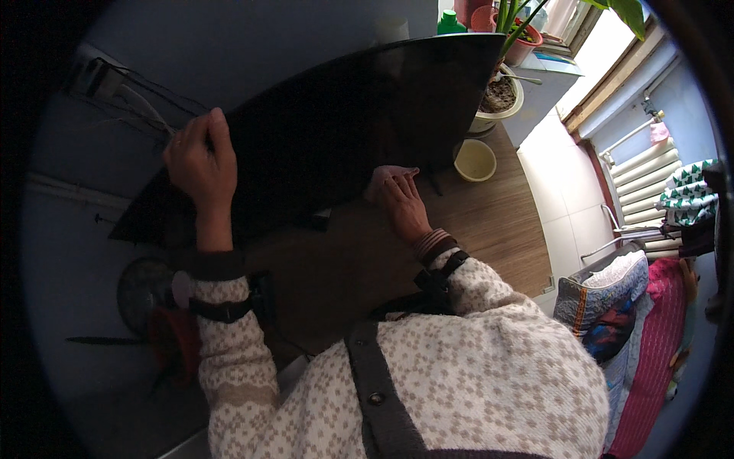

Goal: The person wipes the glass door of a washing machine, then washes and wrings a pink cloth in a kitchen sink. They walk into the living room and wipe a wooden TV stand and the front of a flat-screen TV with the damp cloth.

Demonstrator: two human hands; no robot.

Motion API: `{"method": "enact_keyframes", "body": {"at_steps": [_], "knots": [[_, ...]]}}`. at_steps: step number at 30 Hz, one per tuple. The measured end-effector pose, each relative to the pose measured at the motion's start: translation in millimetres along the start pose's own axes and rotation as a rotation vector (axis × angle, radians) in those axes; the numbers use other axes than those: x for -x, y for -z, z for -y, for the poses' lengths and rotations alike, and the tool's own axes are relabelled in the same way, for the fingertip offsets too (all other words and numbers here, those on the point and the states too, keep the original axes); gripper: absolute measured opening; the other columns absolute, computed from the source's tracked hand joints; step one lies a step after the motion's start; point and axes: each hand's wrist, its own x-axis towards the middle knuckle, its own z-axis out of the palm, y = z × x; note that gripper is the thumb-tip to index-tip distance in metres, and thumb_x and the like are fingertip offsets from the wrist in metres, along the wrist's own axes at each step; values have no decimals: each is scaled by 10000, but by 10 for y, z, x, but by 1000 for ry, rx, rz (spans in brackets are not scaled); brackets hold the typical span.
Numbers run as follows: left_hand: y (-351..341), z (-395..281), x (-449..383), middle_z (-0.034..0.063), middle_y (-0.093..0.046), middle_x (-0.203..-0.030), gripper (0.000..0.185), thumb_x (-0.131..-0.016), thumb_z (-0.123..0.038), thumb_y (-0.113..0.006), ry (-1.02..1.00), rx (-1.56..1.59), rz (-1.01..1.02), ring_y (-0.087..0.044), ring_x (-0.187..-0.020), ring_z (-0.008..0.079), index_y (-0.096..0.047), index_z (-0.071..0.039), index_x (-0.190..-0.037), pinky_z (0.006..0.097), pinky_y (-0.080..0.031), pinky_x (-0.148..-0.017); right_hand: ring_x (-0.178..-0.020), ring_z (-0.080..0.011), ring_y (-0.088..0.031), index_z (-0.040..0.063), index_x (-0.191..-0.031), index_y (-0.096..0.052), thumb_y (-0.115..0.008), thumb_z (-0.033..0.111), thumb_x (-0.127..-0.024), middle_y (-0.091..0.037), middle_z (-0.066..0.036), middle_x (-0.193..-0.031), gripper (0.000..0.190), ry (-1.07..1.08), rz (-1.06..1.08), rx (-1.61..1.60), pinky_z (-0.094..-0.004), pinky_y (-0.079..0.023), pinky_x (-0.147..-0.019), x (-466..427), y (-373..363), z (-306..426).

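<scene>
A large black flat-screen television stands before me on a wood-grain tabletop. My left hand is curled at its upper edge on the left, the thumb on the screen side; the fingertips are hidden. Under the fingers of my right hand is a pale, bunched cloth, held at the screen's lower right part. In the dim light I cannot tell how firmly the cloth touches the screen. A pale yellow bowl sits to the right of that hand.
Behind the bowl stands a potted plant. A green-capped bottle is beyond the television's top right corner. Cables run along the wall at left, above a dark round object. A white radiator and a bed with a pink cover are at right.
</scene>
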Motion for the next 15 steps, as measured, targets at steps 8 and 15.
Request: {"method": "enact_keyframes", "body": {"at_steps": [8,15], "knots": [[71,-55,-28,34,-616,-660,322,-972,-273,-532,5,0,-6,-596,-629,208,-640,-71,-745,376,-444,-634,-1329,-361,-359,85,-1394,-410,-638,116,-848,-374,-139,-1431,592,-100,55,0,-520,-244,-1157,-80,294,33],[52,-52,-50,37,-606,-611,344,-969,-267,-537,-101,-29,-100,-553,-523,197,-631,-64,-707,352,-430,-531,-1316,-383,-371,95,-1352,-457,-648,100,-833,-370,-146,-1438,553,-103,299,-106,-475,-403,-1062,15,117,-111]]}}
